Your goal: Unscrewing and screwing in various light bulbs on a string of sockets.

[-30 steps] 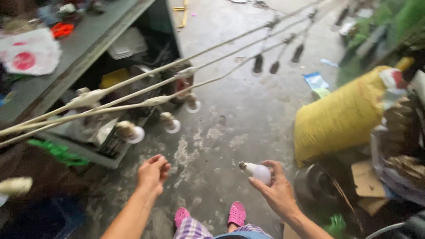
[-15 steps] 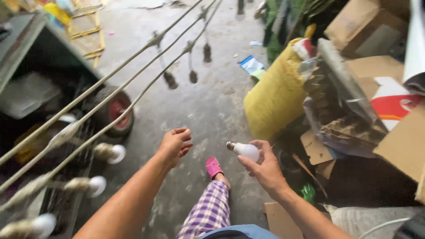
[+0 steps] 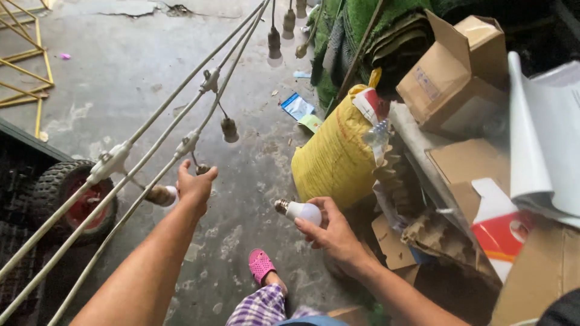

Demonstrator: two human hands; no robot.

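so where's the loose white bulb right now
In the head view the white bulb sits low and centre-right, held in the right hand, just below the yellow sack.

The left hand (image 3: 194, 184), at centre left, is covering the empty socket (image 3: 203, 169) it is reaching, leaving the grip unclear. The white cables (image 3: 121, 158) are running off the lower left edge. The wheel (image 3: 75, 201) is lying half cut off beside dark shapes. The white sheets (image 3: 544, 139) are spilling past the right edge.
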